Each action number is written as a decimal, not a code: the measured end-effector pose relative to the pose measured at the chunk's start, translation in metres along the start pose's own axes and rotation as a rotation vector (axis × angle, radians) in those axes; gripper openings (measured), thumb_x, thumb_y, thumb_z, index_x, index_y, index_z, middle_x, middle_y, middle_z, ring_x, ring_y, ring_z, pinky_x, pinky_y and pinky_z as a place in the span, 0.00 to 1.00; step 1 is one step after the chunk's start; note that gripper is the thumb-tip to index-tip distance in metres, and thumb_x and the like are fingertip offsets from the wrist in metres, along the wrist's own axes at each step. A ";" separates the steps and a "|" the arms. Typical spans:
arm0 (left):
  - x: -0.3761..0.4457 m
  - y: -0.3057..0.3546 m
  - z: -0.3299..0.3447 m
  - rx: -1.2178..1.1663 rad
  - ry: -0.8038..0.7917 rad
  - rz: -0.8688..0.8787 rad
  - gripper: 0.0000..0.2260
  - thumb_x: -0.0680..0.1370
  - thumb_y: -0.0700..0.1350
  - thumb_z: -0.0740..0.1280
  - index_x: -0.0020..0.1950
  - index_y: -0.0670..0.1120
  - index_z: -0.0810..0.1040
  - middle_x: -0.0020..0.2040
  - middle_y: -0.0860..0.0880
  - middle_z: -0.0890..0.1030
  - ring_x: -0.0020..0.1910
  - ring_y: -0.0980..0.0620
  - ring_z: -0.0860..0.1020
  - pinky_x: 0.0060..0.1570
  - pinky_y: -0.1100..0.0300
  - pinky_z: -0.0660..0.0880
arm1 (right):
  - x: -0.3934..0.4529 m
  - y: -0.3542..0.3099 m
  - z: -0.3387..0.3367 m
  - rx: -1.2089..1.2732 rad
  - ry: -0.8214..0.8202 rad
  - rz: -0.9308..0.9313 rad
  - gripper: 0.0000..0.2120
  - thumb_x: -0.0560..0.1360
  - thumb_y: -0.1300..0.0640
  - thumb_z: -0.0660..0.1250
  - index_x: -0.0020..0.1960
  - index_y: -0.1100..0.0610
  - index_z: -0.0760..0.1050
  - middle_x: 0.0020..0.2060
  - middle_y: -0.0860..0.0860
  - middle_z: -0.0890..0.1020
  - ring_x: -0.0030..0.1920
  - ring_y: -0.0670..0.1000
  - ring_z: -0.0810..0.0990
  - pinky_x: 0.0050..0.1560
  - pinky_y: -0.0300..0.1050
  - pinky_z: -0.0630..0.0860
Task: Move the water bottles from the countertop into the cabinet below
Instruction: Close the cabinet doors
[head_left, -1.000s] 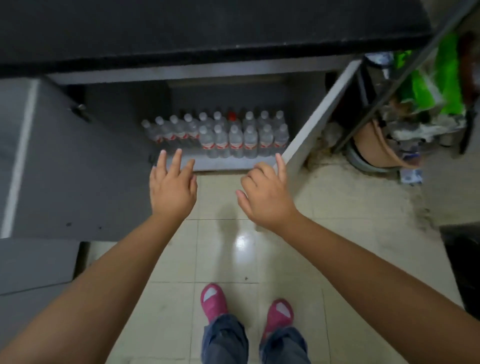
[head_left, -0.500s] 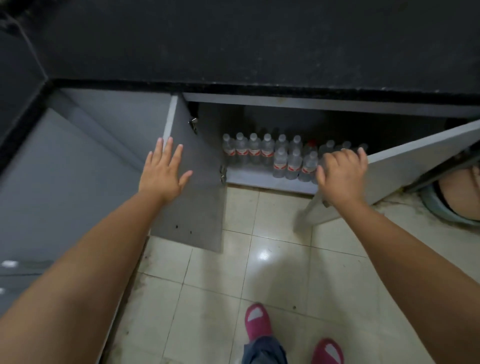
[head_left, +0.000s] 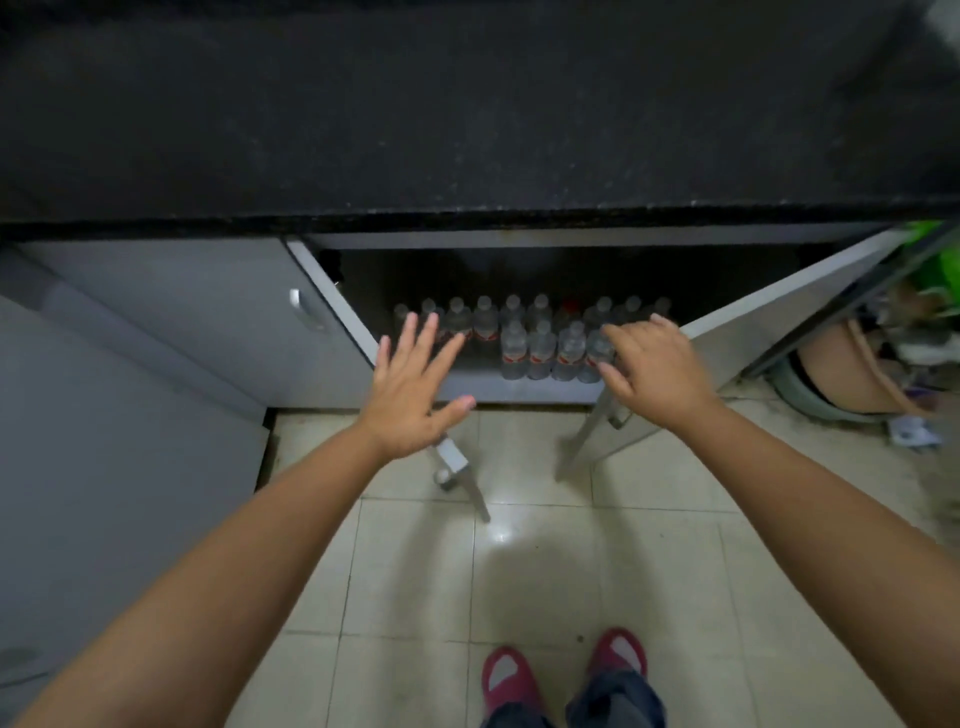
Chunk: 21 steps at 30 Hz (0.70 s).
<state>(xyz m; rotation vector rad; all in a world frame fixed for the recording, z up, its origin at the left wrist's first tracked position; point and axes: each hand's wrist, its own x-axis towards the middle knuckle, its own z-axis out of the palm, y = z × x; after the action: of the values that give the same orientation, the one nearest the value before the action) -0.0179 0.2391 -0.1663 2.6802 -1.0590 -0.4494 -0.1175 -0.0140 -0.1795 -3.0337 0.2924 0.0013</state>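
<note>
Several clear water bottles with red-and-white labels stand in two rows on the floor of the open cabinet under the black countertop. One bottle at the back has a red cap. My left hand is flat with fingers spread, over the top edge of the half-open left door. My right hand has its fingers curled over the free top corner of the right door. No bottle shows on the countertop.
A closed grey cabinet front fills the left. At the right stand a dark metal rack with green bags, and a round basin on the dirty floor. My feet in pink slippers are on beige tiles.
Both doors have swung inward and the opening is narrower. My left hand has gone from the left door's face to its free top edge. My right hand stays on the right door.
</note>
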 end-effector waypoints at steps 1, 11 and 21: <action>0.006 0.006 0.001 0.044 -0.052 0.091 0.42 0.64 0.71 0.38 0.75 0.53 0.42 0.77 0.45 0.37 0.70 0.52 0.29 0.73 0.48 0.33 | -0.002 0.012 -0.003 -0.026 -0.045 -0.069 0.24 0.77 0.50 0.61 0.69 0.60 0.66 0.65 0.58 0.74 0.68 0.55 0.69 0.74 0.52 0.54; 0.102 0.063 0.018 0.289 0.045 0.023 0.38 0.78 0.63 0.52 0.76 0.43 0.38 0.78 0.43 0.38 0.76 0.45 0.36 0.75 0.49 0.37 | 0.008 0.051 0.003 -0.126 0.051 0.048 0.28 0.77 0.55 0.63 0.73 0.61 0.58 0.75 0.55 0.57 0.75 0.56 0.55 0.74 0.53 0.52; 0.155 0.087 0.009 0.376 0.268 0.025 0.32 0.77 0.56 0.62 0.75 0.48 0.51 0.75 0.44 0.44 0.73 0.41 0.39 0.72 0.41 0.47 | 0.050 0.063 -0.009 -0.130 0.196 0.053 0.30 0.57 0.55 0.81 0.56 0.62 0.80 0.56 0.56 0.83 0.56 0.56 0.82 0.61 0.48 0.74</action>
<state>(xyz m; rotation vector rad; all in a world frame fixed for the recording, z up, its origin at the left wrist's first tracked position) 0.0320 0.0683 -0.1780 2.9282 -1.1906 0.1285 -0.0805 -0.0859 -0.1764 -3.1581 0.4033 -0.2851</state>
